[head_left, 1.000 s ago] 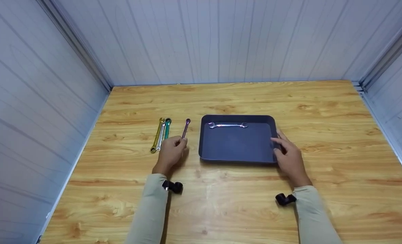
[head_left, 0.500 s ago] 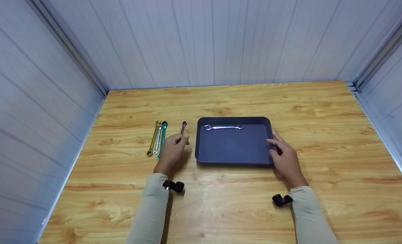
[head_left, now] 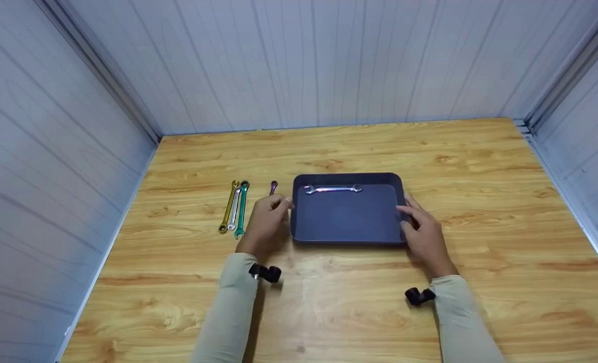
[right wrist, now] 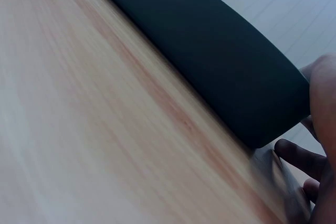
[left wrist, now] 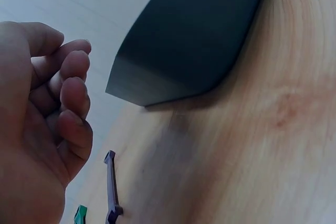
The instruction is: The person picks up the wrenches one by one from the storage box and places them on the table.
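Observation:
My left hand (head_left: 266, 219) is beside the left rim of a dark grey rectangular tray (head_left: 349, 217). Its fingers are loosely curled with nothing in them in the left wrist view. Behind it on the table lies a purple wrench (head_left: 274, 187), its lower part hidden by the hand in the head view; the left wrist view shows the purple wrench (left wrist: 112, 187) lying free. At the opposite side, my right hand (head_left: 425, 237) holds the tray's right rim, thumb and index finger over the edge, other fingers outside. Inside the tray, a silver open-ended wrench (head_left: 333, 189) lies near the back wall.
Left of the hands, a yellow wrench (head_left: 229, 206), a silver wrench (head_left: 235, 207) and a green wrench (head_left: 242, 206) lie side by side. They rest on a wood-grain table (head_left: 339, 302), with white panel walls (head_left: 299, 65) at its back and sides.
My left hand has let go of the purple wrench and moved right to the tray's left rim. The right hand stays at the tray. The head view has shifted slightly.

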